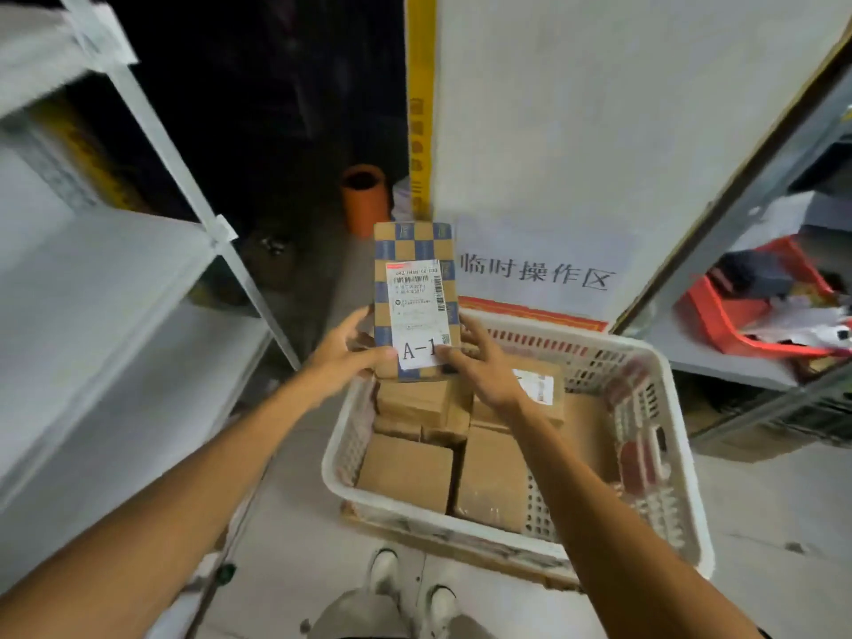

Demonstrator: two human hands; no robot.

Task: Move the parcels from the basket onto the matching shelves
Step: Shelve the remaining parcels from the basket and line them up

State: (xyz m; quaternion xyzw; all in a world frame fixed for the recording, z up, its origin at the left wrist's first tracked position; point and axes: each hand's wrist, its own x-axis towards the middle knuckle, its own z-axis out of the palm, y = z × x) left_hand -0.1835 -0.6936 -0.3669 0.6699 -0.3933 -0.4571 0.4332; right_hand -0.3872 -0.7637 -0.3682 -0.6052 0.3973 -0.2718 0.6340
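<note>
Parcel (415, 292) marked A-1, upright over the basket (576, 339); left hand (343, 357) and right hand (479, 366) pinch its lower corners.
I judge it light, stiff cardboard, best held by its side edges.

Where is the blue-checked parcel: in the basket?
Out: left hand and right hand hold the blue-checked cardboard parcel above the white plastic basket.

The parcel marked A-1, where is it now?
In the head view's centre, the A-1 parcel is held by the left hand and right hand, above the far left corner of the white basket.
</note>
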